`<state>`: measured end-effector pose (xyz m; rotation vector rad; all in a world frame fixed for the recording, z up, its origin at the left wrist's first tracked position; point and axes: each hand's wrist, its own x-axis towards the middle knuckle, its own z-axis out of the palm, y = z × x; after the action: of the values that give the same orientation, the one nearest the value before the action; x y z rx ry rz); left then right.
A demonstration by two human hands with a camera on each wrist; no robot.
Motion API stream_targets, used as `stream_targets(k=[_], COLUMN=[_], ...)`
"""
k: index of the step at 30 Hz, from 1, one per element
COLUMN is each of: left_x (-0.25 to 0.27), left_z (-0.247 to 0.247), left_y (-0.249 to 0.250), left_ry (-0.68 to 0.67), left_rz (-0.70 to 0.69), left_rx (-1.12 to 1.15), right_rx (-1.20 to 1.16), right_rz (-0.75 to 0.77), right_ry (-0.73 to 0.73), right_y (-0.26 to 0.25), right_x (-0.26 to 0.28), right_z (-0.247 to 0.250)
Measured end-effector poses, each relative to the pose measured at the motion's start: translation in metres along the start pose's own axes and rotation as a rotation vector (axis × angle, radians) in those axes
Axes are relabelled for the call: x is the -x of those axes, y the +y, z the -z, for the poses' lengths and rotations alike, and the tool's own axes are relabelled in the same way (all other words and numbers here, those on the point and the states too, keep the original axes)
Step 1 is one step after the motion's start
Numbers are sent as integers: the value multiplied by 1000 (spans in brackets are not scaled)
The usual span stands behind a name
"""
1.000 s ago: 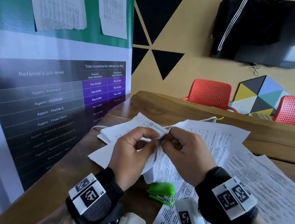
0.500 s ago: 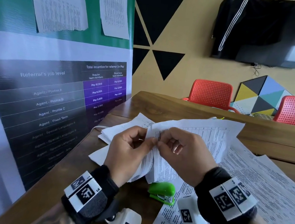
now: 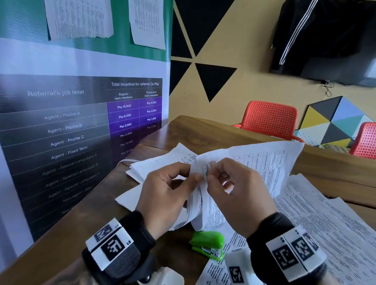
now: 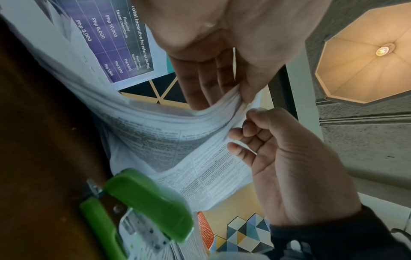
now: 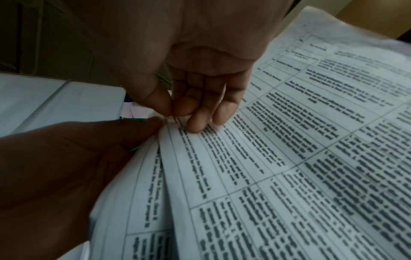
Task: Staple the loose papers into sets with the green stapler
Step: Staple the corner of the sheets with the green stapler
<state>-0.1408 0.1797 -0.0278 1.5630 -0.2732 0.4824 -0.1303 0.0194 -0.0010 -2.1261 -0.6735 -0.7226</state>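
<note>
Hands meet above the bench (image 3: 164,253): your left hand (image 3: 163,196) and right hand (image 3: 242,196) both pinch 1 corner of a sheaf of printed papers (image 3: 262,165), lifted and curling downward. Green stapler (image 3: 209,243) lies on the bench just beneath the sheaf, touching neither hand, beside more loose sheets (image 3: 341,237).

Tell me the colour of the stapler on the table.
Bright green stapler, clearest in the head view.
</note>
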Motion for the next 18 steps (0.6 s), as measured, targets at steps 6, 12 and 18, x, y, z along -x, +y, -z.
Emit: stream_targets(k=[6,12,18], left_x=[2,1,-7], left_z=[-1,0,8], left_y=[-4,-4,1], left_ry=[-29,3,-131], left_rz=[8,-25,203], left_rx=[-29,-42,208], right_rx=[68,76,65], right_rz=[50,63,41], right_ry=[-23,-27,-58], right_y=[-1,-1,4], right_x=[0,1,-1], right_z=[1,1,5])
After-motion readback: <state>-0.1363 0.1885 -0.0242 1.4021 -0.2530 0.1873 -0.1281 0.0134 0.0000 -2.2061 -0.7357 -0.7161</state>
